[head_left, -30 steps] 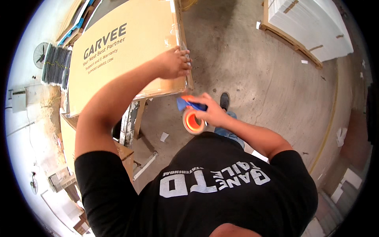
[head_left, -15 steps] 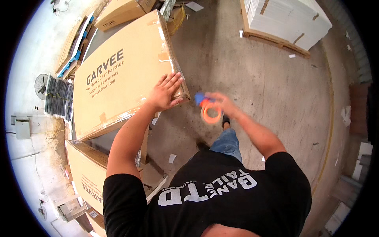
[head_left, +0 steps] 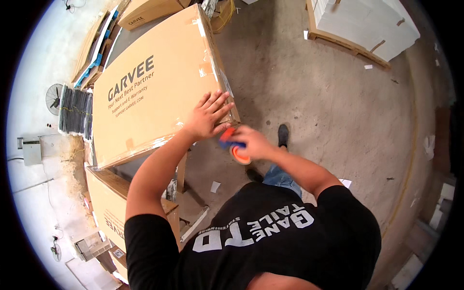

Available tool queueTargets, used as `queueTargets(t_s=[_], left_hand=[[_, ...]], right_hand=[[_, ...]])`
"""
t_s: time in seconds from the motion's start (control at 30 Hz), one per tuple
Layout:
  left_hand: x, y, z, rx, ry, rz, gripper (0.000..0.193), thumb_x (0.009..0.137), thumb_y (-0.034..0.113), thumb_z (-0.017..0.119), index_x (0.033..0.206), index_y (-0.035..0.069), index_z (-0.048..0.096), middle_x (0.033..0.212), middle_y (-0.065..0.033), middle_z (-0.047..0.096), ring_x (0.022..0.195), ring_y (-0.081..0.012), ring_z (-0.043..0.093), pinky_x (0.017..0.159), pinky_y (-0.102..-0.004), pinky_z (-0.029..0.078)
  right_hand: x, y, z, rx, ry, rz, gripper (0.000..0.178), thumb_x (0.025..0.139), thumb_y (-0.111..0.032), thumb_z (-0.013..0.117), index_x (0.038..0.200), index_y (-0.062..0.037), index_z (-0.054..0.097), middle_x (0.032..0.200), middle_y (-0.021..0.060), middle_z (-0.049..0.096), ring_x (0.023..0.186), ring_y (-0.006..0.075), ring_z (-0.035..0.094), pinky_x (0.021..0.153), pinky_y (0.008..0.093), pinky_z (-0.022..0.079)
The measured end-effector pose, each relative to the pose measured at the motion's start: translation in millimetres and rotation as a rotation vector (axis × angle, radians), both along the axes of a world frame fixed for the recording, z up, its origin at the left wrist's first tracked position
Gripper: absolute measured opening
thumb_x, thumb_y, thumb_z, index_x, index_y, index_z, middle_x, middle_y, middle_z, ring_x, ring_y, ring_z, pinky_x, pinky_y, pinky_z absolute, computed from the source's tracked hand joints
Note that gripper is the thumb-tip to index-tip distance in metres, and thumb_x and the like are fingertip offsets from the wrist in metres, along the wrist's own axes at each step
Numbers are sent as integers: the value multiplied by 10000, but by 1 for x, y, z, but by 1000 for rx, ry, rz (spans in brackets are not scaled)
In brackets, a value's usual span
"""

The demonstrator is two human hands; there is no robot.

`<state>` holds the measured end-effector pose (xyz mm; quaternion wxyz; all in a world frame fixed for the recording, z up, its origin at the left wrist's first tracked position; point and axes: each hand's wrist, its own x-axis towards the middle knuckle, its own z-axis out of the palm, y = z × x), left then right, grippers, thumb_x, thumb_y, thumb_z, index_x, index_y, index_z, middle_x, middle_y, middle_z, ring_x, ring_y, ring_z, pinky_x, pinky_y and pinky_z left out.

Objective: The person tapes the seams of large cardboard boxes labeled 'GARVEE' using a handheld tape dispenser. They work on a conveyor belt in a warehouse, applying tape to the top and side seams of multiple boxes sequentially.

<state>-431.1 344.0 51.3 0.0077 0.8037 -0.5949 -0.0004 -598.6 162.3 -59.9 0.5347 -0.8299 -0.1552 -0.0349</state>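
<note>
A large flat cardboard box (head_left: 159,92) lies before me on the left, with clear tape along its near and right edges. My left hand (head_left: 209,116) rests flat on its near right corner, fingers spread. Just off that corner my right hand (head_left: 251,142) grips a tape dispenser (head_left: 240,153) in red and blue, carrying an orange-cored roll. Motion blurs the dispenser, and whether it touches the box I cannot tell.
A second box (head_left: 108,203) stands below the near edge, and another box (head_left: 150,14) lies beyond. White stacked sheets (head_left: 362,24) sit on a wooden pallet (head_left: 348,47) at the far right. Paper scraps (head_left: 215,186) lie on the concrete floor.
My right hand has brought the tape dispenser left and slightly nearer me, close to the box corner. The left hand stays flat on the box. The view has shifted slightly.
</note>
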Motion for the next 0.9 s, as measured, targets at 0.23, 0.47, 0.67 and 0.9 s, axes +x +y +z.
queueTargets(t_s=[0.23, 0.47, 0.67, 0.9], left_hand=[[0, -6, 9, 9, 117, 18, 602, 982, 472, 626, 1460, 112, 556, 1662, -152, 342, 1555, -360, 275, 1254, -553, 207], [-11, 85, 8, -420, 151, 798, 483, 932, 253, 714, 1358, 43, 620, 1502, -197, 530, 1429, -406, 442, 1194, -519, 337], [-10, 247, -4, -659, 95, 1617, 461, 998, 308, 657, 1283, -54, 621, 1404, -287, 572, 1323, -426, 532, 1127, -464, 406], [32, 242, -139, -1256, -395, 1732, 593, 1081, 407, 497, 1434, -70, 502, 1505, -258, 434, 1396, -355, 431, 1191, -426, 332]], right_hand=[[11, 13, 13, -189, -19, 291, 498, 765, -319, 713, 1257, -250, 739, 1309, 57, 646, 1091, 313, 676, 925, 421, 567], [72, -74, 26, -122, 56, 561, 542, 798, -331, 745, 1325, -210, 695, 1331, 89, 628, 1193, 323, 635, 983, 434, 535], [104, -79, -20, -231, 73, 747, 665, 892, -396, 730, 1514, -276, 528, 1344, 129, 606, 1192, 381, 621, 998, 463, 511], [120, -97, -2, -321, 239, 936, 689, 797, 30, 526, 1448, -189, 583, 1371, 132, 594, 1251, 375, 575, 1020, 466, 491]])
